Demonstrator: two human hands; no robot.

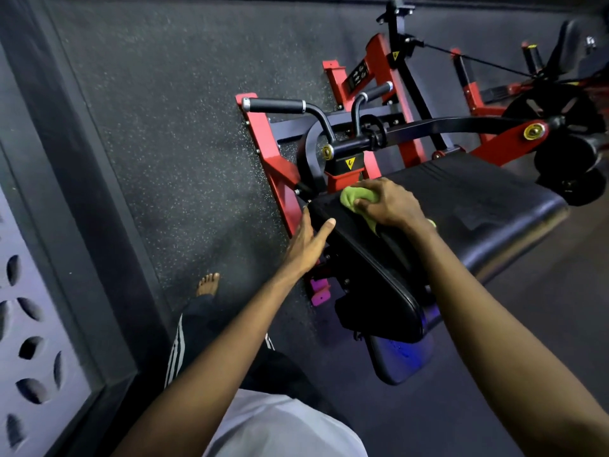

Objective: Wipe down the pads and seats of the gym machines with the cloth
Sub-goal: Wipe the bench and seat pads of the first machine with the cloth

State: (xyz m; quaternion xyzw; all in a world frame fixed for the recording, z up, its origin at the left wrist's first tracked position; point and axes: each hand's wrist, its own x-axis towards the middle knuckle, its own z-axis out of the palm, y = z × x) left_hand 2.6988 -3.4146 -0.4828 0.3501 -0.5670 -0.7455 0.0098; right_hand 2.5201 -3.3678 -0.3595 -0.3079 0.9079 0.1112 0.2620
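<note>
A red and black gym machine [273,169] stands in the middle of the view. Its long black back pad [362,258] runs toward me, with a wider black pad [487,206] to the right and a small seat pad [398,364] below. My right hand [389,202] grips a bunched green cloth [354,196] and presses it on the top end of the long pad. My left hand [306,242] holds the left edge of that same pad, thumb on top and fingers down the side.
Two black handle grips [276,105] stick out above the pads. A black weight plate [553,110] and more red frames stand at the right. A grey wall with a cut-out panel [29,324] is at the left. My bare foot [208,283] stands on speckled rubber floor.
</note>
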